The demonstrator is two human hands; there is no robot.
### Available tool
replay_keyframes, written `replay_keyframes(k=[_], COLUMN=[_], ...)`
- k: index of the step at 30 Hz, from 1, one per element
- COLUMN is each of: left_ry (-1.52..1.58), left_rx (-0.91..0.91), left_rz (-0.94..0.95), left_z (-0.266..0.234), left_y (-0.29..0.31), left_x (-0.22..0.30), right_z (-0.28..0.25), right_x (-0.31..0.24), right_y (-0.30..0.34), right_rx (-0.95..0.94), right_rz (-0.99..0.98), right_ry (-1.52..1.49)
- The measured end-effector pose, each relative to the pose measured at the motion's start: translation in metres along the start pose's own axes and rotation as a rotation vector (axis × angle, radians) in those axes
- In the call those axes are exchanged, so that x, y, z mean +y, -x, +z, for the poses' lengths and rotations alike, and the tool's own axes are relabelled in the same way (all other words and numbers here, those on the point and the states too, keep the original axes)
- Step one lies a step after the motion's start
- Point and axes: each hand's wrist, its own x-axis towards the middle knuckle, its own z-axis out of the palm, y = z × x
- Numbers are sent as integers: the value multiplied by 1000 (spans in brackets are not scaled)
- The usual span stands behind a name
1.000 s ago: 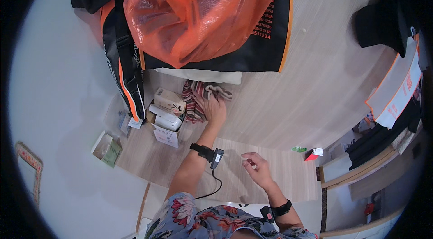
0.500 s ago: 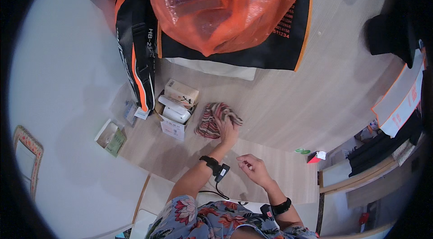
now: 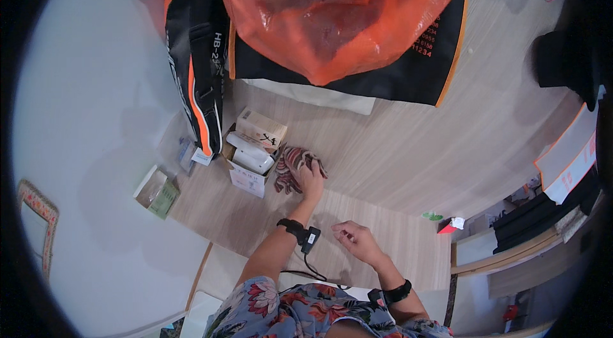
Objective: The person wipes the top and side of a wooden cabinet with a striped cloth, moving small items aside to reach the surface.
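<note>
A cloth with red, brown and cream stripes (image 3: 290, 165) lies bunched on the wooden tabletop, touching or nearly touching an opened box on its left. My left hand (image 3: 311, 180) is on the cloth's right side, its fingers curled into the fabric and hiding part of it. Nearer to me and further right, my right hand (image 3: 356, 240) hovers with loosely curled fingers; nothing shows in it. The opened white box (image 3: 248, 181) holds a white device (image 3: 253, 158), and a beige carton (image 3: 262, 127) stands just behind.
A green and white container (image 3: 157, 192) stands at the left near the wall. Behind are a black and orange racket bag (image 3: 203, 76) and a large orange plastic bag (image 3: 319, 51) over a black sheet (image 3: 440, 63). A small red packet (image 3: 450, 225) sits at the right edge.
My left hand has drawn left with the striped cloth, which is now more crumpled and closer to the opened box. My right hand has barely moved.
</note>
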Motion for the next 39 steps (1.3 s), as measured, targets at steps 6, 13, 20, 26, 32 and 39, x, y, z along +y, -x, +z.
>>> replay_keyframes(k=[6, 13, 20, 26, 32, 39], left_ry=[225, 359, 214, -204, -270, 724], left_rx=[428, 228, -20, -17, -40, -437], left_rz=[-323, -216, -114, -84, -193, -981], left_z=[9, 23, 28, 30, 38, 40], left_y=[-39, -20, 7, 16, -17, 43], left_x=[-121, -48, 4, -35, -96, -30], right_z=[30, 10, -1, -6, -2, 1], right_x=[-19, 11, 18, 33, 13, 18], right_y=[-15, 10, 31, 49, 49, 51], right_rx=[-101, -85, -49, -40, -45, -64], right_rz=[-109, 55, 123, 160, 106, 61], right_ry=[-68, -29, -33, 28, -35, -32])
